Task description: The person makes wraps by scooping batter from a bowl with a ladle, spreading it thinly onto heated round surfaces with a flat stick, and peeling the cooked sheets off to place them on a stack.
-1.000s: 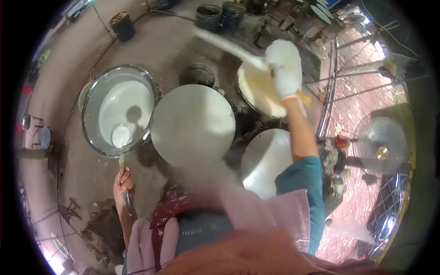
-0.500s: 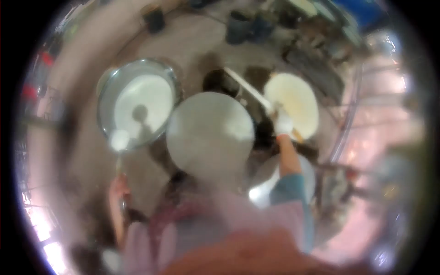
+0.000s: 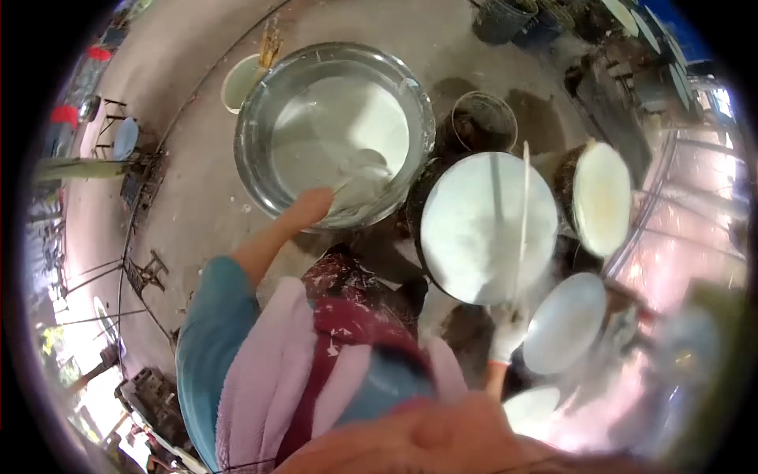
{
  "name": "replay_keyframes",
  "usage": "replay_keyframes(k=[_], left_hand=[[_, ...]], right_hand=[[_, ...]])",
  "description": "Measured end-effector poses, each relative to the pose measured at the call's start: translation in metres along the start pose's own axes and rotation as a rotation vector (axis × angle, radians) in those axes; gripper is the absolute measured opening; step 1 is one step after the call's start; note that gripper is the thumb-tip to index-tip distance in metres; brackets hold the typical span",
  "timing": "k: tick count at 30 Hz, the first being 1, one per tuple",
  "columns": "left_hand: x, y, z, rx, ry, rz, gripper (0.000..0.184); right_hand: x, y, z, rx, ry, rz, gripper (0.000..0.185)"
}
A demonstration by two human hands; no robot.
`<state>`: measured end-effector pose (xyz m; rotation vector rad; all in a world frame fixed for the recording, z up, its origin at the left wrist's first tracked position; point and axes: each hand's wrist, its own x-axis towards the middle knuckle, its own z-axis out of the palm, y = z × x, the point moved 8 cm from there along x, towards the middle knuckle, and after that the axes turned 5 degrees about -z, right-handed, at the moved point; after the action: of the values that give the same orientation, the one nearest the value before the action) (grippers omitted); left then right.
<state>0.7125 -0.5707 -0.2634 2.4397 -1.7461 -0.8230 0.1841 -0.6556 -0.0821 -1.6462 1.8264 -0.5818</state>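
My left hand (image 3: 314, 207) is closed around the handle of a ladle (image 3: 371, 163), whose bowl dips into white liquid (image 3: 332, 118). This liquid partly fills a large metal basin (image 3: 253, 174). My right hand (image 3: 509, 336), in a white glove with an orange cuff, grips a long pale stick (image 3: 524, 213). The stick stands out over a round, whitish steaming surface (image 3: 466, 229). Between glove and stick the fingers are partly blurred. Just right of my right hand is a tilted, pale round lid-like disc (image 3: 564, 324).
A round container topped with a cream-coloured surface (image 3: 604, 199) stands at the right. A dark bucket (image 3: 484, 122) sits behind the steaming surface, and a pale green bucket (image 3: 239, 83) beside the basin. Another white disc (image 3: 531, 407) lies low at the right. Dark tubs (image 3: 503, 20) stand farther back.
My left hand has moved forward, bringing the ladle from the basin's near rim into the liquid. My right hand has drawn the stick back from the cream-topped container. The view has shifted left.
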Motion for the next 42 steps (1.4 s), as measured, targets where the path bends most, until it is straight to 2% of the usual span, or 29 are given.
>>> replay_keyframes(k=[1, 2, 3, 5, 6, 8, 11, 13, 14, 15, 17, 18, 19, 21, 23, 24, 26, 27, 29, 30, 31, 33, 34, 35, 37, 39, 42], left_hand=[[0.04, -0.011, 0.02, 0.031, 0.046, 0.21, 0.022], [0.075, -0.012, 0.024, 0.033, 0.037, 0.17, 0.021], [0.101, -0.013, 0.028, 0.034, 0.024, 0.136, 0.02], [0.136, -0.013, 0.028, 0.044, 0.081, 0.163, 0.021], [0.148, -0.021, 0.045, 0.069, 0.004, 0.195, 0.022], [0.137, -0.035, 0.057, 0.115, -0.138, 0.268, 0.025], [0.081, -0.052, 0.064, -0.197, -0.57, -0.209, 0.032], [0.034, -0.056, 0.083, -0.73, -0.722, -0.129, 0.035], [0.01, -0.066, 0.115, -1.021, -0.907, -0.274, 0.038], [-0.016, -0.068, 0.138, -1.313, -1.083, -0.426, 0.041], [-0.066, -0.043, 0.114, -1.387, -1.04, -0.483, 0.041], [-0.089, -0.027, 0.107, -1.426, -1.015, -0.506, 0.041], [-0.104, -0.009, 0.114, -1.678, -1.035, -0.454, 0.04], [-0.126, 0.025, 0.121, -2.172, -1.061, -0.305, 0.038], [-0.147, 0.048, 0.106, -2.446, -1.027, -0.237, 0.035], [-0.155, 0.059, 0.092, -2.586, -0.998, -0.199, 0.034], [-0.174, 0.08, 0.058, -2.699, -1.087, -0.056, 0.034], [-0.183, 0.083, 0.036, -2.745, -1.138, 0.022, 0.034], [-0.191, 0.078, 0.004, -2.807, -1.085, -0.036, 0.033], [-0.199, 0.079, -0.027, -2.711, -1.064, 0.176, 0.033], [-0.209, 0.083, -0.06, -2.604, -1.038, 0.379, 0.034], [-0.231, 0.099, -0.141, -2.551, -0.998, 0.399, 0.035], [-0.236, 0.1, -0.174, -2.524, -0.972, 0.413, 0.036], [-0.238, 0.1, -0.202, -2.37, -0.974, 0.585, 0.038], [-0.218, 0.086, -0.232, -2.176, -0.647, 0.667, 0.038], [-0.179, 0.062, -0.236, -2.147, -0.541, 0.513, 0.037], [-0.127, 0.048, -0.258, -2.144, -0.383, 0.305, 0.029]], right_hand=[[-0.049, -0.018, 0.028, -0.062, 0.016, 0.059, 0.047], [-0.066, -0.003, 0.044, 0.084, 0.057, 0.092, 0.049], [-0.082, -0.017, 0.055, 0.059, 0.013, 0.216, 0.05], [-0.102, 0.0, 0.08, 0.117, 0.049, 0.207, 0.05], [-0.11, 0.026, 0.092, 0.189, 0.055, 0.201, 0.049], [-0.135, 0.002, 0.089, 0.194, 0.045, 0.241, 0.051], [-0.16, 0.016, 0.12, 0.256, -0.013, 0.269, 0.055], [-0.183, 0.005, 0.14, 0.255, -0.161, 0.341, 0.056], [-0.199, 0.01, 0.152, 0.195, -0.22, 0.287, 0.053], [-0.22, 0.013, 0.166, 0.164, -0.294, 0.433, 0.053], [-0.26, 0.015, 0.189, 0.094, -0.448, 0.715, 0.054], [-0.273, 0.037, 0.207, -0.012, -0.619, 0.643, 0.052], [-0.288, 0.081, 0.234, -0.12, -0.783, 0.565, 0.051], [-0.307, 0.101, 0.253, -0.254, -0.934, 0.41, 0.045], [-0.325, 0.091, 0.266, -0.308, -0.926, 0.264, 0.058], [-0.324, 0.088, 0.256, -0.246, -0.891, 0.263, 0.057], [-0.316, 0.051, 0.217, -0.11, -0.829, 0.253, 0.057], [-0.312, 0.033, 0.209, -0.081, -0.788, 0.165, 0.056], [-0.304, 0.008, 0.193, -0.023, -0.692, -0.006, 0.054], [-0.307, 0.034, 0.206, 0.038, -0.805, 0.191, 0.049], [-0.301, 0.045, 0.2, 0.106, -0.661, 0.142, 0.048], [-0.288, -0.025, 0.136, 0.243, -0.376, 0.036, 0.044], [-0.287, -0.049, 0.113, 0.373, -0.308, -0.053, 0.046], [-0.284, -0.023, 0.121, 0.452, -0.186, -0.162, 0.044], [-0.277, -0.017, 0.107, 0.648, -0.001, -0.126, 0.046], [-0.271, -0.035, 0.098, 0.898, 0.044, 0.009, 0.048], [-0.263, -0.039, 0.095, 1.07, 0.115, 0.087, 0.049]])
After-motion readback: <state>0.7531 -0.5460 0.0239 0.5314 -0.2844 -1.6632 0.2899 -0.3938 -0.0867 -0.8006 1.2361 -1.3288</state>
